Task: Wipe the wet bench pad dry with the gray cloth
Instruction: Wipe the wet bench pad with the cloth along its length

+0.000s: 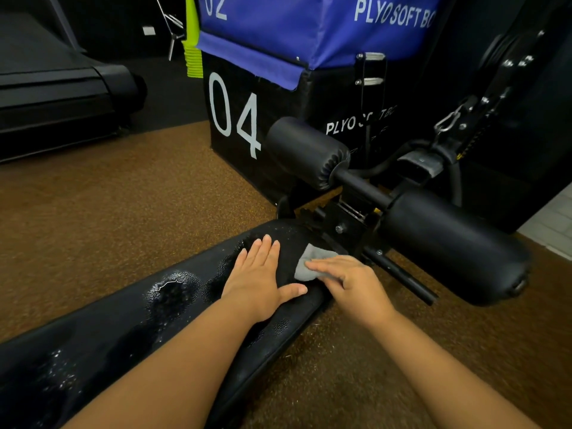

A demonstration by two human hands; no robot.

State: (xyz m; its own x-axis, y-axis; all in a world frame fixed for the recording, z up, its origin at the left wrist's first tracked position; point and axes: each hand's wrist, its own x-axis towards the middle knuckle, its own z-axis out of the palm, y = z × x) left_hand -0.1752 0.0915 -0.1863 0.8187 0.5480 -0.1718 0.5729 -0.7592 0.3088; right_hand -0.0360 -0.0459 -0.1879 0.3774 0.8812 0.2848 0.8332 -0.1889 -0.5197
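A long black bench pad [133, 320] runs from the lower left toward the middle, with wet patches and droplets shining on it. My left hand [263, 274] lies flat on the pad near its far end, fingers straight. Just to its right, my right hand [346, 280] presses a small gray cloth [306, 264] onto the pad's far end with straight fingers. Part of the cloth is hidden under those fingers.
Two black foam rollers [306, 150] [448, 246] on a metal bar stand beyond the pad's end. Behind them are a black plyo box marked 04 [235, 119] and a blue one [309, 29] on top. A treadmill [62, 88] is at the far left. Brown speckled floor [123, 212] surrounds the bench.
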